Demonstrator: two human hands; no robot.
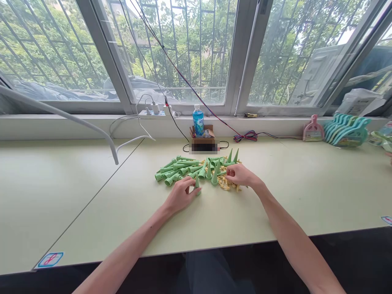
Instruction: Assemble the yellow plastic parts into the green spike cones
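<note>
My left hand (pixel 183 193) is closed around a green plastic cone-shaped spike (pixel 197 184), which stands tip up close to the tabletop. To the right, my right hand (pixel 241 174) has its fingers curled together at a pile of small yellow plastic pieces (pixel 226 184); whatever is between the fingertips is hidden. A heap of similar green spikes (pixel 177 168) lies beyond my left hand, mostly on their sides. Between my hands a few spikes stand upright, one of them a green cone (pixel 214 176) with a wide base.
Behind the heap, a bottle of blue liquid (pixel 198 122) stands in a small cardboard box (pixel 210 131). A coiled cable (pixel 246 136) lies at the back. Teal plastic items (pixel 347 130) and a pink one (pixel 313 130) stand at right. A white tube (pixel 76 118) hangs over the left side.
</note>
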